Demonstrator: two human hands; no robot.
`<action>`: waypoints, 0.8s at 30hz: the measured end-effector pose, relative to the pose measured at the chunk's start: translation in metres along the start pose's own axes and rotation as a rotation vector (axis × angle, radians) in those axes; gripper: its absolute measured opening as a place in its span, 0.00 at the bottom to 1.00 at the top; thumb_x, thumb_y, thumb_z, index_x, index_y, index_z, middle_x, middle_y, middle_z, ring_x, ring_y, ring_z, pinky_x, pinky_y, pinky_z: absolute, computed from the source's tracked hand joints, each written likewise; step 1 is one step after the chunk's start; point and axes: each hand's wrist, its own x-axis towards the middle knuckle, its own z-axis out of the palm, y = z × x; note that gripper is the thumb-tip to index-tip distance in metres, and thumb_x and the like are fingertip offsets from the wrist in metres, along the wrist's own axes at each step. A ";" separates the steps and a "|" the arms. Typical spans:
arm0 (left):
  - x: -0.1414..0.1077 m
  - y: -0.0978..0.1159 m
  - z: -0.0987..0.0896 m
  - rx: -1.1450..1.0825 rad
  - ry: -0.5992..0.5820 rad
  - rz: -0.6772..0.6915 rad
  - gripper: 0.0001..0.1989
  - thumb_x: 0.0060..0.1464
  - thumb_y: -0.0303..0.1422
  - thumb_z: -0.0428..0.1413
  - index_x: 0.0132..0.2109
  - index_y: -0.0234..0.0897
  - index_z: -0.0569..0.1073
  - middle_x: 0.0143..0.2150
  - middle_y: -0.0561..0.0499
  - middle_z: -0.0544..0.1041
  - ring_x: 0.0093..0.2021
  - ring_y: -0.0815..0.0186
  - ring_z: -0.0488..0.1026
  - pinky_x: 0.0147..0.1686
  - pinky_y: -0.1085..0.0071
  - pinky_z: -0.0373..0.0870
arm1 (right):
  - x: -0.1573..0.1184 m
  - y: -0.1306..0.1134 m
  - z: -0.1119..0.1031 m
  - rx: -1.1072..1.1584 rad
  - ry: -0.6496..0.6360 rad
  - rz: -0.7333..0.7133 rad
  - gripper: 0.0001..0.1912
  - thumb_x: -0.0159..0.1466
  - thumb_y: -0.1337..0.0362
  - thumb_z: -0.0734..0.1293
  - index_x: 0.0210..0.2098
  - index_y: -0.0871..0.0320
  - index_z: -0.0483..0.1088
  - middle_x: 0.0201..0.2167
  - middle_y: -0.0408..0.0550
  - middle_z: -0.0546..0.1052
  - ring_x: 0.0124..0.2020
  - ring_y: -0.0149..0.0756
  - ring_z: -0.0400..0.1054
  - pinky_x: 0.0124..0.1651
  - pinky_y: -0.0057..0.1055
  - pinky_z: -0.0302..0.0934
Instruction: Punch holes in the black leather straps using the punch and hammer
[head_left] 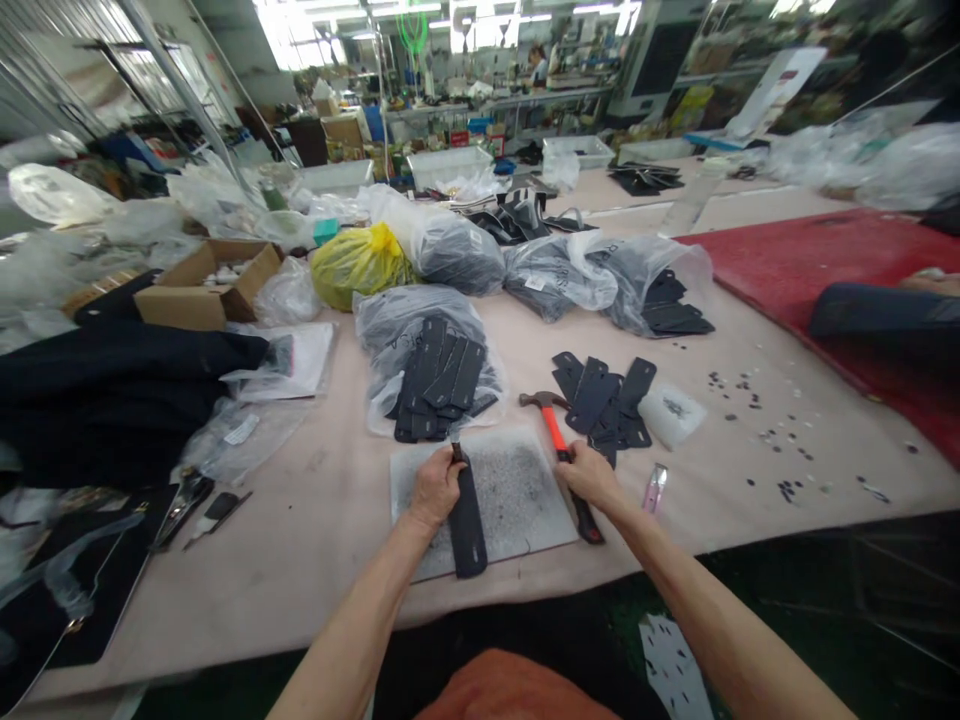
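Observation:
My left hand [435, 487] is closed around a short, upright metal punch [455, 440] at the far end of a dark strip [468, 530]. The strip lies lengthwise on a pale, speckled board [517, 495], its near end reaching the board's front edge. The punch's lower tip is hidden by my fingers. My right hand [589, 475] grips a claw hammer [555, 430] with a red and black handle. The hammer's head points away from me, beyond the board's right side.
Loose dark strips [611, 400] lie beside a whitish block [671, 413]. More strips sit on a plastic bag [431, 310]. A pink cutter [655, 488] and scattered dark bits [780, 440] are at right. Behind stand a yellow bag [360, 268] and cardboard box [184, 300].

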 end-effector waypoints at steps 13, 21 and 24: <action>-0.003 -0.004 0.000 -0.038 0.033 0.050 0.09 0.57 0.25 0.52 0.43 0.39 0.71 0.39 0.50 0.78 0.43 0.63 0.75 0.45 0.68 0.71 | -0.067 -0.075 -0.014 0.019 0.063 -0.277 0.17 0.66 0.50 0.56 0.29 0.56 0.60 0.18 0.36 0.61 0.14 0.25 0.51 0.16 0.23 0.46; -0.003 -0.001 -0.002 0.011 0.007 0.033 0.07 0.58 0.27 0.51 0.43 0.40 0.71 0.38 0.49 0.78 0.42 0.62 0.76 0.43 0.67 0.71 | -0.142 -0.132 -0.017 -0.748 0.235 -0.893 0.16 0.69 0.54 0.54 0.29 0.56 0.60 0.18 0.40 0.64 0.17 0.28 0.55 0.22 0.29 0.40; -0.003 -0.001 -0.001 0.033 0.007 0.033 0.08 0.57 0.26 0.52 0.43 0.40 0.71 0.38 0.50 0.78 0.41 0.62 0.76 0.42 0.68 0.71 | -0.142 -0.134 -0.015 -0.956 0.127 -0.860 0.14 0.68 0.56 0.56 0.30 0.55 0.61 0.19 0.41 0.66 0.17 0.28 0.55 0.23 0.31 0.38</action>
